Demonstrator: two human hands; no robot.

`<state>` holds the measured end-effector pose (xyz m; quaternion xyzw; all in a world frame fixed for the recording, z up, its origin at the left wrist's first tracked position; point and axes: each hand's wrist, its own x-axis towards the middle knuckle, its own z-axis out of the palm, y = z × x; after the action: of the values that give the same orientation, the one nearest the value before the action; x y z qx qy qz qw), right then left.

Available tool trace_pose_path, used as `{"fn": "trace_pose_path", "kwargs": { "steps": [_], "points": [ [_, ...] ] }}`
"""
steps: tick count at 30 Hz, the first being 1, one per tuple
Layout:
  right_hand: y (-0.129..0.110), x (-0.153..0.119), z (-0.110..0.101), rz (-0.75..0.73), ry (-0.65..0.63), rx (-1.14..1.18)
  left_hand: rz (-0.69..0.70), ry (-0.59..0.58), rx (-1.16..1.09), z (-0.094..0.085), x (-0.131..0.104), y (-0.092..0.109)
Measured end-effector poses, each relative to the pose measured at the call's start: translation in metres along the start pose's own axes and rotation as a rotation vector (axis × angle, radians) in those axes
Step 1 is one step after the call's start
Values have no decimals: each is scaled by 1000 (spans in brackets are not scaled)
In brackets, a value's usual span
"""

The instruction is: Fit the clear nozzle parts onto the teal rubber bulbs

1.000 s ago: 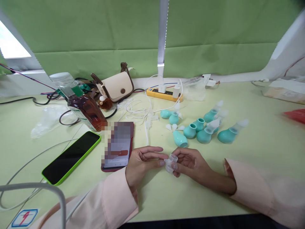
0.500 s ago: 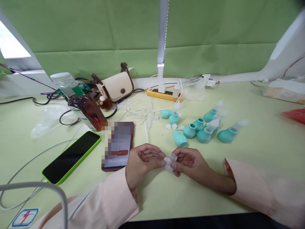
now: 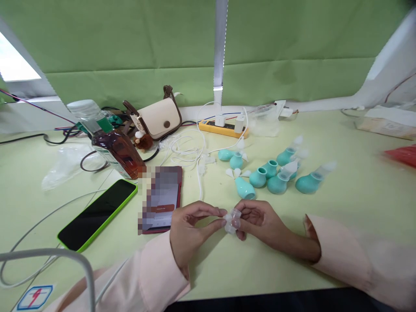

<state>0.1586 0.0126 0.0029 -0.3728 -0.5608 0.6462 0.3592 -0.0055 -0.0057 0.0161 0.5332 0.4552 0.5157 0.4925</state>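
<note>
Clear plastic fitting [image 3: 232, 221] is btwn L hand [image 3: 189, 229] and R hand [image 3: 270, 223], pinched by both, over the desk [image 3: 247, 273]. Teal bulbs [image 3: 277, 184], some w/ translucent tips [image 3: 288, 168], sit just past R hand; red-cased phone [image 3: 165, 211] next to L hand, green-cased phone [image 3: 98, 214] farther L.

Pale pink sleeves [image 3: 346, 251], wide cuffs [image 3: 162, 264]

Bkgd = L green blind [image 3: 130, 43] & R green blind [image 3: 292, 47], w/ narrow greyish strip [image 3: 219, 60] btwn, bright dots along its R edge. Upper L, a bit of window [image 3: 16, 56] glows near-white; white wall [image 3: 394, 60] shows far R. Pale green tabletop [image 3: 357, 182] fills most of lower view, softly lit, dark below near edge.
</note>
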Motion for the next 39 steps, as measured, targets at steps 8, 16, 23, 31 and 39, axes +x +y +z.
{"fn": "trace_pose_path", "kwargs": {
  "steps": [8,16,23,31,39],
  "points": [
    [-3,1,0,12,3,19,323,-50,364,-3,-11,2],
    [-7,3,-3,-14,2,56,455,-141,426,-2,-15,-5],
    [-7,2,-2,-2,11,26,486,-110,421,-2,-20,-11],
    [-2,2,-3,-14,22,9,362,-138,299,-4,-26,-20],
    [-1,0,0,-64,50,-15,28,-57,-58,4,-14,1]
  ]
}}
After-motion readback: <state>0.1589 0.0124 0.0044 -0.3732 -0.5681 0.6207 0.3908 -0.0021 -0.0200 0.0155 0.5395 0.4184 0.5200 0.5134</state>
